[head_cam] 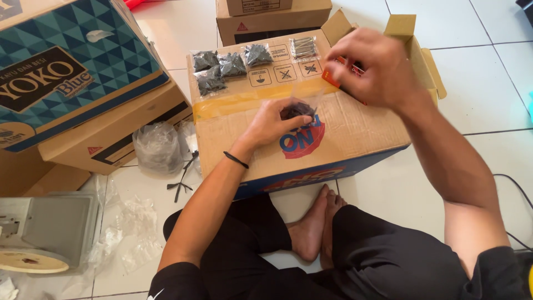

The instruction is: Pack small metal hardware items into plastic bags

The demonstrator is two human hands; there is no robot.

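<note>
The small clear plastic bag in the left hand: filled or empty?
Filled. The small clear plastic bag pinched by the left hand shows a dark clump of small parts inside, above the brown cardboard box.

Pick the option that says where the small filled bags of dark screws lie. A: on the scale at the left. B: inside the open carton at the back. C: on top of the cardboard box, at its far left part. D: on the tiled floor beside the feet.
C: the small bags of dark screws lie in a cluster on the cardboard box top, beyond the left hand.
</note>
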